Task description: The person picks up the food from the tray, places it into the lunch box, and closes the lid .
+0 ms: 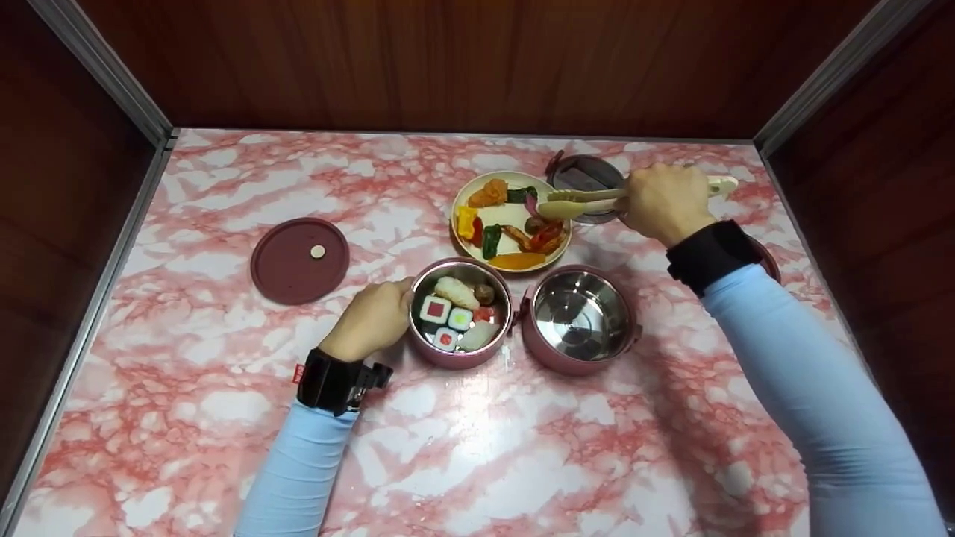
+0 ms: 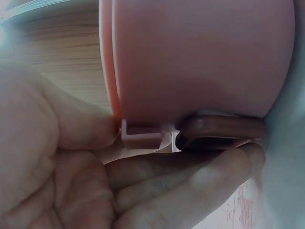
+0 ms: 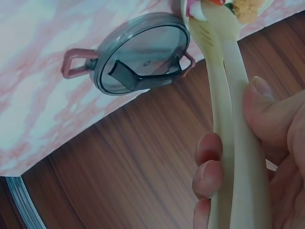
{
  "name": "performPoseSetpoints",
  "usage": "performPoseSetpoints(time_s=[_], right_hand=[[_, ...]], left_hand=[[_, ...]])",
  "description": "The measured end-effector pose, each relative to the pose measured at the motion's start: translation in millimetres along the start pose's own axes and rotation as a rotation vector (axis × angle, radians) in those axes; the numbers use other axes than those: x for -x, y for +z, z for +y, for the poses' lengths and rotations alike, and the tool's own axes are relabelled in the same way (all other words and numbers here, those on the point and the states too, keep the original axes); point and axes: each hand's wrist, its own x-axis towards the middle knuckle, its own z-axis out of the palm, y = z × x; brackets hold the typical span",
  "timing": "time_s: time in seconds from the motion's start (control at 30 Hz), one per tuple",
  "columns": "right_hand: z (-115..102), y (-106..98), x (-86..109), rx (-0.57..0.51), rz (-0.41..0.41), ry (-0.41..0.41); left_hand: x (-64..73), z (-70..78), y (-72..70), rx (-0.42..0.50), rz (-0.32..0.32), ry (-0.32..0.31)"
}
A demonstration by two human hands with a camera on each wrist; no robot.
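Observation:
My left hand [image 1: 377,317] holds the left side of a pink lunch pot [image 1: 456,361], thumb at the rim and fingers along its side latch [image 2: 224,129]. Sushi pieces [image 1: 448,317] lie inside this pot. A second pink pot [image 1: 578,317] with a bare steel inside stands close to its right. Cream-coloured tongs [image 1: 589,203] are gripped in my right hand [image 1: 664,201], thumb on one arm and fingers round the other. Their tips are over the right side of a cream plate [image 1: 496,215] of colourful food pieces, close by a purple-and-white piece [image 3: 195,10].
A dark red lid [image 1: 298,268] with a small pale dot lies at the left. Behind the tongs is a grey see-through lid [image 1: 586,175] with side latches. Another dark red round thing [image 1: 767,261] is mostly hidden by my right wrist. Wooden walls [image 1: 462,67] border the marbled table [image 1: 462,455].

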Motion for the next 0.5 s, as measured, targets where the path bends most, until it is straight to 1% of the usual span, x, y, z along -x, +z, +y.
performPoseSetpoints(time_s=[0.23,0.33,0.5], right_hand=[[7,-7,3.9,-0.066,-0.034,0.043],[10,-10,5.9,-0.098,-0.025,0.059],[14,-18,10.9,-0.116,-0.004,0.063]], left_hand=[[0.2,-0.1,0.0,-0.015,0.002,0.001],[0.0,-0.1,-0.1,-0.012,0.001,-0.002],[-0.2,0.2,0.1,0.001,0.003,-0.005]])
